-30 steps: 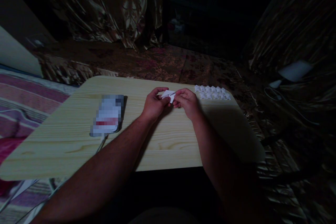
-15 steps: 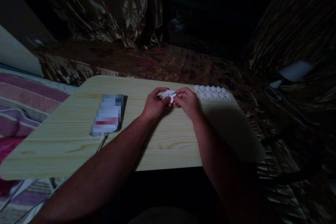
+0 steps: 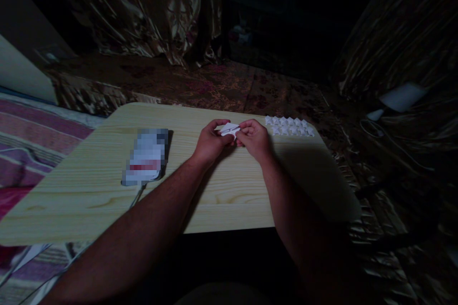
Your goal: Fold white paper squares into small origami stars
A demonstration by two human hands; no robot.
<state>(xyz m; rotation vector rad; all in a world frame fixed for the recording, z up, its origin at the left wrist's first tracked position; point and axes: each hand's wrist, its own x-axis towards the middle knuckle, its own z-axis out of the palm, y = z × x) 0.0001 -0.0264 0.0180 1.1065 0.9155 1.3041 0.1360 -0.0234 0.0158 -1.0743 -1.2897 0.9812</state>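
Note:
My left hand [image 3: 211, 142] and my right hand [image 3: 255, 139] meet over the far middle of a light wooden table [image 3: 222, 186]. Both pinch a small folded piece of white paper [image 3: 229, 129] between thumb and fingertips, just above the tabletop. To the right of my right hand, near the far right corner, lie two neat rows of several small white folded paper stars [image 3: 289, 126].
A blurred rectangular object [image 3: 146, 157] lies on the left part of the table, with a cable running off the near edge. A striped cloth [image 3: 28, 147] lies at the left. Shiny dark fabric surrounds the table. A white device [image 3: 400, 96] with a cord sits at the far right.
The white paper shows a little smaller between my fingertips than one second ago. Both hands stay in the same place.

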